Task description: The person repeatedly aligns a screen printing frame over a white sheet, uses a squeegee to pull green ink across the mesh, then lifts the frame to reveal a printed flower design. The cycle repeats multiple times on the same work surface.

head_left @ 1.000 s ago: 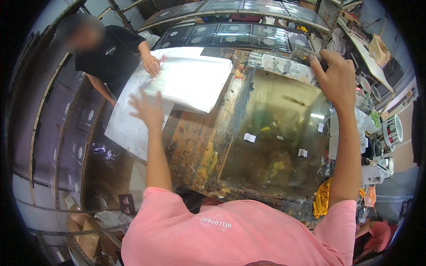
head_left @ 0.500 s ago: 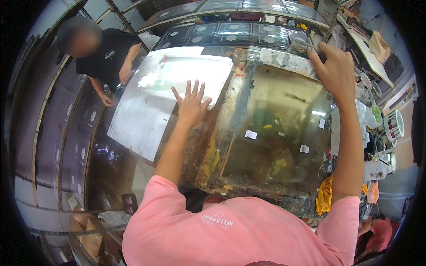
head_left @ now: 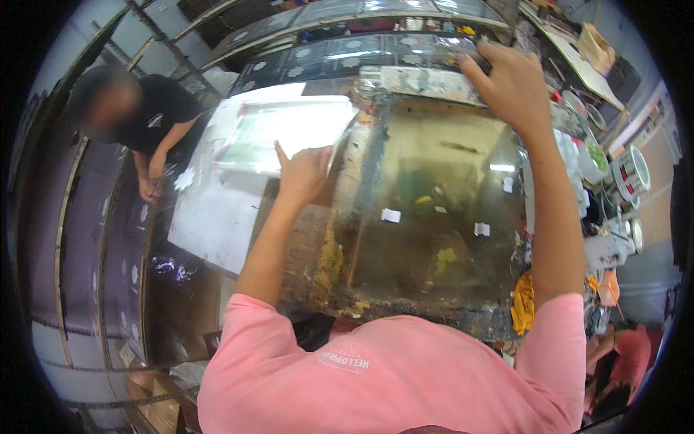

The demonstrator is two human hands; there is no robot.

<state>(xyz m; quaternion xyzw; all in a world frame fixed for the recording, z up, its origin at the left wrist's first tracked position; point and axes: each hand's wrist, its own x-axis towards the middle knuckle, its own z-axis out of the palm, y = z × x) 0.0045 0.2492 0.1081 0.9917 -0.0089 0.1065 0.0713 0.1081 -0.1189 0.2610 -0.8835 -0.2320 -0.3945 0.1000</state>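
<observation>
My left hand (head_left: pixel 305 175) is at the near right corner of a glossy, see-through sheet (head_left: pixel 289 130). Its thumb and forefinger appear closed on that corner, while the little finger sticks out. The sheet's right edge looks raised, over a large white board (head_left: pixel 210 220). At the far right corner of a paint-stained frame (head_left: pixel 419 84) with a yellowish mesh panel (head_left: pixel 434 181), my right hand (head_left: pixel 512 83) grips the rim; its fingertips are partly hidden. A white flower shape (head_left: pixel 184 179) shows at the board's left edge, close to another person's hands (head_left: pixel 150 186).
Another person in a black shirt (head_left: pixel 155 119) leans in at the left. Small white paper pieces (head_left: pixel 391 215) lie on the mesh. A yellow cloth (head_left: pixel 522 304) hangs by the frame's near right corner. Tubs (head_left: pixel 630 170) crowd the right; dark printed sheets (head_left: pixel 325 58) lie beyond.
My left hand has gone from spread flat on the glossy sheet to closed at its corner. The white flower shape has shifted left toward the other person. My right hand stays on the frame.
</observation>
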